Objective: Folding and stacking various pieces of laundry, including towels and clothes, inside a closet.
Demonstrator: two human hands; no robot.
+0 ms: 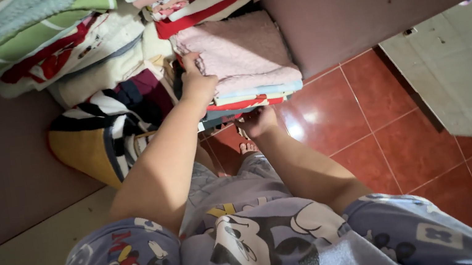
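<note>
Left hand (197,84) grips pink towel (242,50) edge | right hand (257,122) under stack (246,98), grip hidden

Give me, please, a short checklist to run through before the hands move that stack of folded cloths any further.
1. Left hand on the pink towel at the top of the stack: ok.
2. Right hand under the stack's lower front edge: ok, though its fingers are hidden.
3. Stack of folded cloths lying level, edges aligned: ok.
4. Firm grip on both sides: cannot tell.
5. Neighbouring striped bundle leaning close against the stack: not ok, it may catch.
6. Red tiled floor below free of things: ok.
</note>
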